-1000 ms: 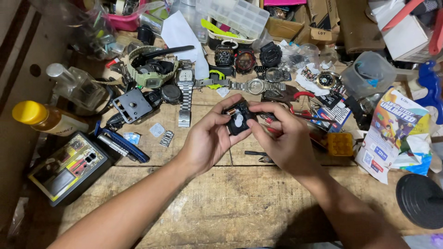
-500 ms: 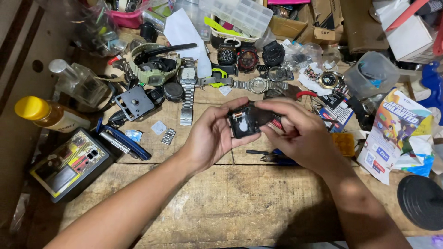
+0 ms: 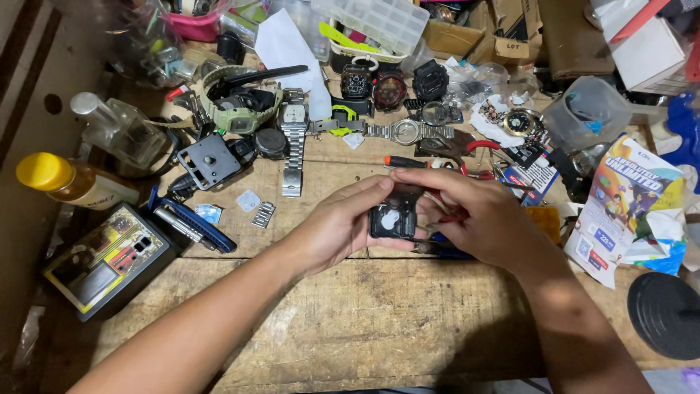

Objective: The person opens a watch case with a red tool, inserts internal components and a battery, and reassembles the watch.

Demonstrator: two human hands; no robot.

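Both my hands hold a black digital watch case (image 3: pixel 392 216) with its back facing up, above the middle of a wooden workbench (image 3: pixel 379 321). My left hand (image 3: pixel 337 222) grips the case from the left, thumb along its top edge. My right hand (image 3: pixel 477 219) grips it from the right, fingers curled over its upper side. A screwdriver with a red and black handle (image 3: pixel 408 162) lies just beyond my hands. A row of watches (image 3: pixel 386 86) lies farther back.
A steel watch on a metal bracelet (image 3: pixel 293 135), a green watch (image 3: pixel 240 113) and a black watch holder (image 3: pixel 208 160) lie at left. A yellow-capped bottle (image 3: pixel 69 182) and a dark tester box (image 3: pixel 109 259) sit far left. A colourful packet (image 3: pixel 627 204) and black disc (image 3: pixel 667 314) lie right.
My hands have drawn the watch case a little toward me and turned it, so its back now faces up. The right fingers have shifted over its top.
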